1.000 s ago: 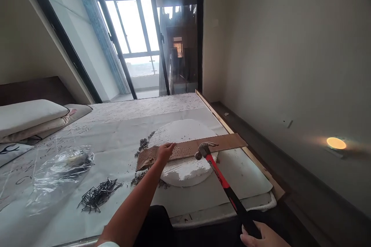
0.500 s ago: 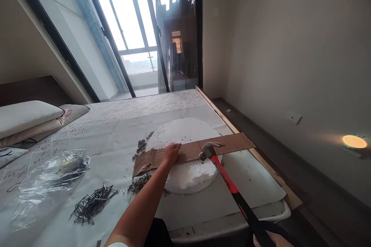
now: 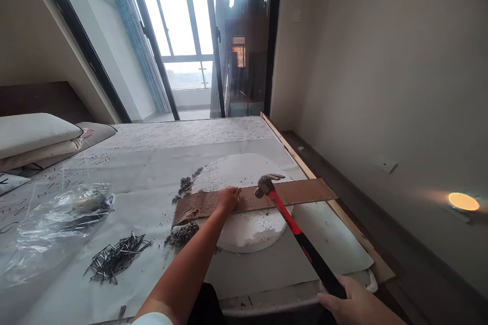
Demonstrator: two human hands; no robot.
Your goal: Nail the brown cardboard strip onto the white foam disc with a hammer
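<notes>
My right hand point(image 3: 348, 297) grips the black end of a claw hammer point(image 3: 293, 221) with a red and black handle. Its steel head hovers over the brown wooden board point(image 3: 287, 194), just right of my left hand point(image 3: 227, 199). That hand rests on the board, fingertips pinched together; whatever they hold is too small to make out. Rows of small holes mark the board, and its left end is chipped. Beneath it lies a round white foam slab point(image 3: 247, 236). A pile of nails point(image 3: 116, 258) is at the lower left.
A clear plastic bag point(image 3: 63, 228) lies left of the nails. Grey crumbly clumps point(image 3: 183, 233) sit beside the slab. All this is on a sheet-covered bed point(image 3: 152, 167) with a wooden side rail point(image 3: 292, 147). Folded bedding point(image 3: 41, 137) is at far left, a wall point(image 3: 381, 86) at right.
The hammer head has shifted slightly left and up, closer to my left hand. My right hand has come further into view. The left hand stays on the board.
</notes>
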